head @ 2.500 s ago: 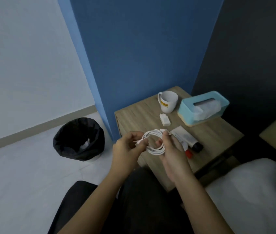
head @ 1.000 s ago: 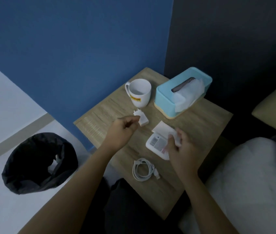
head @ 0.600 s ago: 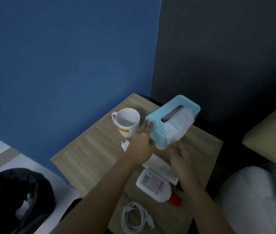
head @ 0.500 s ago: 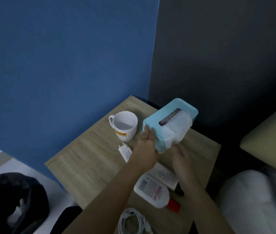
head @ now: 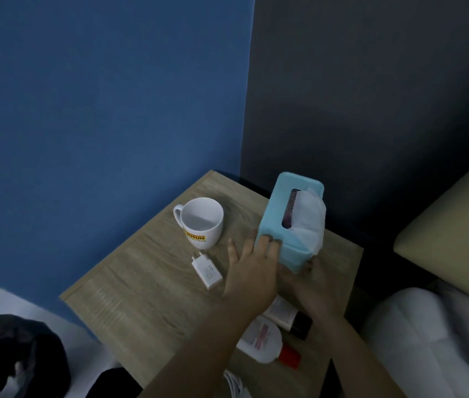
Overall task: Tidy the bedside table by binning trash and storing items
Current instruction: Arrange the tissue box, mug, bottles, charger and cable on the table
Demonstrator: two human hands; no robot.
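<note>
Tissue box (head: 288,225): one, smooth teal plastic, oblong with rounded corners. It sits at the back right of the surface (head: 141,291), its long axis pointing away from the person.
Tissue (head: 309,222): one soft white sheet, crumpled, spilling from the top slot.
Left hand (head: 252,271): fingers (head: 267,242) bent over the box's near top edge and holding it; little finger spread clear, thumb hidden.
Right hand (head: 311,288): cups the box's near end from below and the right, fingers wrapped round the corner.
Mug (head: 203,222): one, glossy white, round, yellow label, upright just left of the box.
Charger plug (head: 207,270): one, white, blocky, lying flat in front of the mug.
Bottle (head: 262,340): one, white with a red cap, lying under the left forearm.
Tube (head: 288,314): one, pale with a black cap, beside the bottle.
Cable (head: 234,383): one white coil, cut off by the bottom edge.
Bin (head: 26,360): one, lined in crinkled black plastic, on the floor to the left.
Surface: pale wood grain, square-edged.
Change: half a second ago the box lay slanted across; now it is turned end-on. Mug and plug are unmoved.
</note>
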